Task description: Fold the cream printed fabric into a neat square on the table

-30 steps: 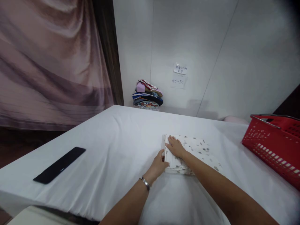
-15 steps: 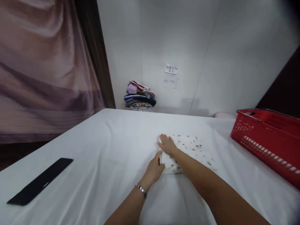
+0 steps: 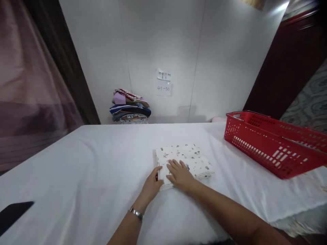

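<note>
A folded white cloth (image 3: 186, 156) with small scattered prints, one of them a starfish, lies on the white-covered table. My right hand (image 3: 181, 175) rests palm down on its near part, fingers stretched out and a little spread. Against the cloth's left edge sits my left hand (image 3: 152, 183), with a silver bracelet at the wrist. Its thumb and forefinger are apart and touch the edge near the front corner; the other fingers are partly hidden. Several layers show at the near fold.
A red plastic basket (image 3: 263, 146) with metal handles stands at the right. Behind the table is a stack of folded fabrics (image 3: 130, 106) by the wall. A black flat object (image 3: 15, 214) lies at the left front. Paper signs (image 3: 164, 81) hang on the wall.
The view has turned right, bringing more of the basket into sight. My right hand has slid toward the cloth's near side, uncovering the far left corner. My left hand stays at the left edge.
</note>
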A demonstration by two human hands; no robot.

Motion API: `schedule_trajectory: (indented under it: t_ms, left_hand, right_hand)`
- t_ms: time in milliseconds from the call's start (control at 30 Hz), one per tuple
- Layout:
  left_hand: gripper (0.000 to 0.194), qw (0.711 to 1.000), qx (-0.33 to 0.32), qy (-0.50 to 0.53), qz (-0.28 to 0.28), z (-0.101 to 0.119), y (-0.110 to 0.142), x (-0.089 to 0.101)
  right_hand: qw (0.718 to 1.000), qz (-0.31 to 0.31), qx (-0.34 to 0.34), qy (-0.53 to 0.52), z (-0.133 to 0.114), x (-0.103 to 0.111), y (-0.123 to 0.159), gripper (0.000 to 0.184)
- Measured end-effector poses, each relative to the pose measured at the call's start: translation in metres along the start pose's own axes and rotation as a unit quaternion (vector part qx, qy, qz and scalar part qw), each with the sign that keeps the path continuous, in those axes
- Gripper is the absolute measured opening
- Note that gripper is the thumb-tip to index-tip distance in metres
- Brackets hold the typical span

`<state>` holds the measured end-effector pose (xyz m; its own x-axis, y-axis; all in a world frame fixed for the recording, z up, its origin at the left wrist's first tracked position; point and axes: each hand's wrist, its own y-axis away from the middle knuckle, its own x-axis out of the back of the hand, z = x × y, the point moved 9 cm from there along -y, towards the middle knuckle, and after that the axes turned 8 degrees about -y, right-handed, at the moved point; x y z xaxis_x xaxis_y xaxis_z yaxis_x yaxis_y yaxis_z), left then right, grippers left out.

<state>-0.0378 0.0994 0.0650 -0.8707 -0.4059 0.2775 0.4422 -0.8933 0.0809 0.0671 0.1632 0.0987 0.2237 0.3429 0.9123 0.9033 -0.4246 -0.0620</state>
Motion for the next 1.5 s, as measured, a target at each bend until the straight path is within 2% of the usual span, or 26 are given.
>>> schedule_trajectory:
  t_ms: [100,200,267,333,400,467,600,700,833,933,1033,1200,1333,1433,1500]
  left_hand:
    - [0.061,0.999,0.016,0.027,-0.012,0.003,0.002,-0.002]
    - [0.062,0.999,0.027,0.028,-0.005,0.002,0.002,-0.001]
    - [0.062,0.999,0.029,0.018,0.001,0.001,0.002,0.001]
    - [0.062,0.999,0.031,0.015,0.003,0.001,0.002,0.002]
    - [0.062,0.999,0.033,0.015,-0.001,0.002,0.002,0.001]
    - [0.062,0.999,0.032,0.015,-0.007,0.006,0.004,0.001]
    - [0.062,0.999,0.036,0.016,-0.010,0.012,0.007,0.000]
    - [0.061,0.999,0.041,0.013,-0.006,0.014,0.009,0.000]
    - [0.061,0.999,0.041,0.013,-0.003,0.009,0.007,0.001]
    - [0.061,0.999,0.035,0.016,-0.004,0.003,0.004,0.001]
    - [0.060,0.999,0.035,0.022,-0.006,0.003,0.004,0.001]
    - [0.060,0.999,0.038,0.031,-0.001,0.012,0.008,0.003]
    - [0.061,0.998,0.050,0.031,0.004,0.009,0.009,0.000]
    - [0.062,0.999,0.046,0.028,-0.010,0.005,0.012,-0.009]
    - [0.062,0.999,0.038,0.026,-0.016,0.004,0.014,-0.014]
  right_hand:
    - [0.999,-0.022,-0.003,-0.025,-0.002,0.003,-0.002,0.060]
    - [0.998,-0.028,-0.010,-0.048,0.009,0.020,-0.003,0.065]
    - [0.999,0.004,-0.034,-0.031,0.031,0.039,0.002,0.065]
    - [0.996,0.040,-0.085,0.005,0.062,0.053,0.012,0.064]
    - [0.987,0.053,-0.151,0.030,0.095,0.056,0.025,0.064]
    - [0.980,0.050,-0.188,0.039,0.115,0.052,0.035,0.061]
    - [0.981,0.030,-0.189,0.021,0.124,0.044,0.037,0.060]
    - [0.976,0.039,-0.212,-0.026,0.135,0.053,0.036,0.061]
    - [0.943,0.118,-0.299,-0.086,0.171,0.077,0.051,0.063]
    - [0.924,0.114,-0.347,-0.116,0.192,0.078,0.066,0.069]
    - [0.915,0.100,-0.369,-0.132,0.200,0.076,0.077,0.073]
    - [0.900,0.085,-0.383,-0.188,0.196,0.069,0.087,0.077]
    - [0.886,0.133,-0.358,-0.263,0.196,0.070,0.091,0.081]
    - [0.889,0.153,-0.364,-0.230,0.205,0.072,0.098,0.077]
    - [0.905,0.133,-0.365,-0.175,0.208,0.073,0.099,0.074]
